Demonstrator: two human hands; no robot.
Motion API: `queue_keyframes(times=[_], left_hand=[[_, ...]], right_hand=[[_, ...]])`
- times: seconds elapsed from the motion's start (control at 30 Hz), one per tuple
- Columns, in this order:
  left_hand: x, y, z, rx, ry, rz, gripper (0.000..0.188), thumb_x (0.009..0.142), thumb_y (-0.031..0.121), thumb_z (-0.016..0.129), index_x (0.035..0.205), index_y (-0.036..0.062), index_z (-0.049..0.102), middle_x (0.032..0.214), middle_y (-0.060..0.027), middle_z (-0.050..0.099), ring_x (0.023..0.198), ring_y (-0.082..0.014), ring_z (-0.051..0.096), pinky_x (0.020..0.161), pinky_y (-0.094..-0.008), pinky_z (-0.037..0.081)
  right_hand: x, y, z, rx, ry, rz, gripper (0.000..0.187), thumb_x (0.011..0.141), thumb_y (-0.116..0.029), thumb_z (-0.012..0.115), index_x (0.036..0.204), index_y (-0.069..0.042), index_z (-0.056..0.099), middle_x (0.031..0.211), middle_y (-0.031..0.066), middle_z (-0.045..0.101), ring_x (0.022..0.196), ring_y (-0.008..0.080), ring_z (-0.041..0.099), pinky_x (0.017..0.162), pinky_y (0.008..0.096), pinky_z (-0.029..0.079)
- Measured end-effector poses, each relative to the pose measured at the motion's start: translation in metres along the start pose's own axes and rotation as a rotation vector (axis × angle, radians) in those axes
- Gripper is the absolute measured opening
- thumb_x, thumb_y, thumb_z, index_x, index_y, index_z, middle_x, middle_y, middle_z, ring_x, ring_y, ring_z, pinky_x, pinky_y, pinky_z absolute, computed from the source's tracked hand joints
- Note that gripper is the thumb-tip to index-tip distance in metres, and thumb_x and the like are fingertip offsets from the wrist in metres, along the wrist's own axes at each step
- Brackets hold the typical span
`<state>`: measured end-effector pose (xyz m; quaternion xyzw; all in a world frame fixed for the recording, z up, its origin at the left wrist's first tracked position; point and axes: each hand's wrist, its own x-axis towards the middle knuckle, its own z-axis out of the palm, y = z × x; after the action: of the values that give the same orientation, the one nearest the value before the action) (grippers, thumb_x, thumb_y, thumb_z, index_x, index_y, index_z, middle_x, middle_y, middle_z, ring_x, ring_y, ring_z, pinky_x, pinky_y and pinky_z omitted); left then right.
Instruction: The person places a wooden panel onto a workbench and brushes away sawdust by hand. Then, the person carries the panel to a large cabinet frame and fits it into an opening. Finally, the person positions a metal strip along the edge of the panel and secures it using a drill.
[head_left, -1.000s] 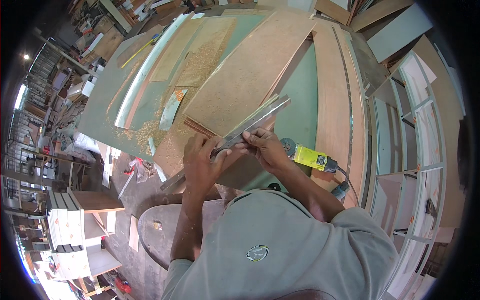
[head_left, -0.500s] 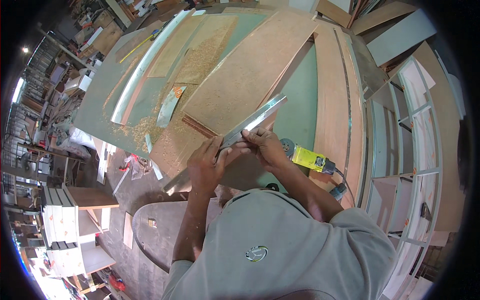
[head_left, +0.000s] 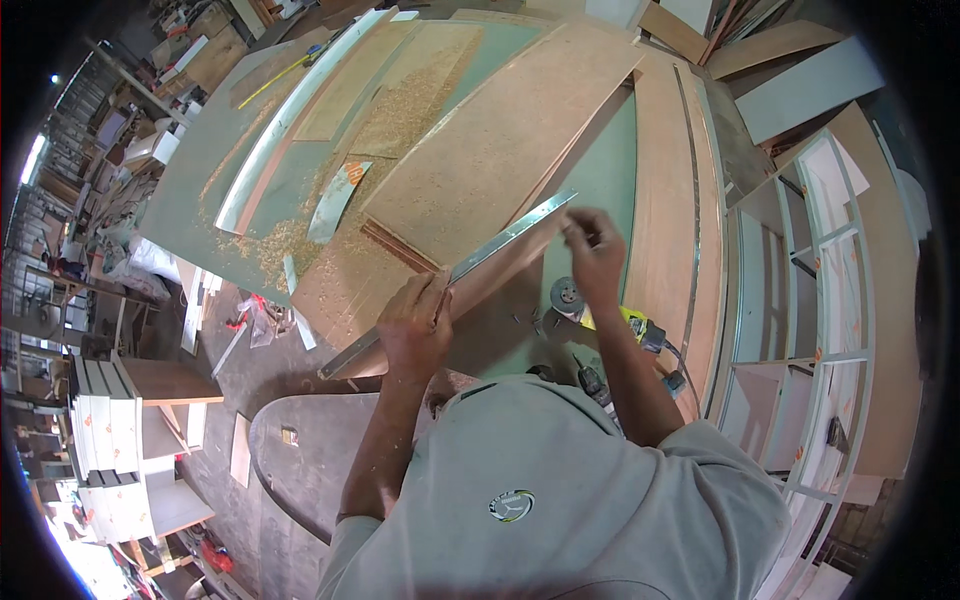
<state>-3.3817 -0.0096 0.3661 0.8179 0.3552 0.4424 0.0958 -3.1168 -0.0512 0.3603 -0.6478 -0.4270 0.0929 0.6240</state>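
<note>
A long, narrow silvery metal rail (head_left: 515, 233) lies slantwise in front of me, along the edge of a brown wooden board (head_left: 500, 268). My left hand (head_left: 415, 325) is wrapped around the rail and the board near their middle. Just off the rail's far right end is my right hand (head_left: 596, 250), raised, its fingers bent and pressed together. Whatever they may hold is too small to make out. Below that hand a yellow-green angle grinder (head_left: 630, 322) rests with its round disc (head_left: 567, 294) toward the left. A dark cordless drill (head_left: 592, 380) lies nearer to me.
Stacked wooden panels (head_left: 500, 130) cover the green-topped table (head_left: 185, 180), with wood shavings (head_left: 285, 255) at the left. A long white strip (head_left: 290, 130) and a yellow tape measure (head_left: 275, 85) lie farther left. White cabinet frames (head_left: 825, 330) stand at right, stacked white boxes (head_left: 105, 430) at left.
My right hand has let go of the rail and moved up and right, past its far end. The rail has turned and now sits against the board's edge, still in my left hand.
</note>
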Motion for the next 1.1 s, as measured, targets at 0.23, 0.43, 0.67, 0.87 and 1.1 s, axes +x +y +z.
queue_keyframes(times=[0.23,0.43,0.67,0.87,1.1], left_hand=[[-0.031,-0.007,0.002,0.034,-0.013,-0.003,0.029,0.082,0.009,0.072,0.112,0.0089,0.073,0.102,-0.0106,0.07,0.09,-0.0316,0.07,0.076,-0.0395,0.057],[-0.014,0.014,0.0,-0.109,0.01,-0.019,0.028,0.081,0.01,0.071,0.108,0.0051,0.07,0.102,-0.012,0.068,0.088,-0.0312,0.069,0.074,-0.041,0.056],[-0.019,0.009,-0.002,-0.074,0.046,0.007,0.028,0.079,0.01,0.073,0.106,0.0046,0.071,0.099,-0.0115,0.067,0.087,-0.0304,0.068,0.073,-0.0411,0.056],[-0.019,0.007,0.003,-0.125,0.072,0.02,0.026,0.08,0.011,0.074,0.106,0.0084,0.072,0.103,-0.012,0.07,0.09,-0.0319,0.069,0.076,-0.0412,0.057],[-0.009,0.006,-0.003,-0.049,-0.08,-0.143,0.026,0.085,0.018,0.074,0.11,0.0103,0.071,0.102,-0.0114,0.07,0.089,-0.0327,0.069,0.074,-0.0419,0.055]], right_hand=[[0.017,0.033,-0.018,0.148,-0.115,0.041,0.033,0.097,-0.018,0.067,0.124,0.001,0.067,0.117,0.0107,0.069,0.103,0.0175,0.066,0.085,0.0318,0.057],[0.027,-0.004,-0.032,0.187,-0.092,0.108,0.033,0.095,-0.016,0.07,0.122,0.002,0.069,0.113,0.0121,0.071,0.102,0.0181,0.065,0.085,0.0306,0.054],[0.024,-0.009,-0.03,0.09,-0.094,0.066,0.032,0.095,-0.017,0.069,0.122,0.002,0.07,0.113,0.0115,0.071,0.1,0.0166,0.065,0.086,0.031,0.053],[0.026,-0.001,-0.03,0.122,-0.074,0.115,0.036,0.093,-0.019,0.072,0.122,0.002,0.069,0.113,0.0113,0.071,0.101,0.0167,0.065,0.087,0.031,0.053],[0.023,0.007,-0.008,0.096,-0.065,0.087,0.027,0.092,-0.016,0.072,0.113,0.0,0.074,0.099,0.0069,0.069,0.089,0.0138,0.061,0.081,0.0279,0.049]])
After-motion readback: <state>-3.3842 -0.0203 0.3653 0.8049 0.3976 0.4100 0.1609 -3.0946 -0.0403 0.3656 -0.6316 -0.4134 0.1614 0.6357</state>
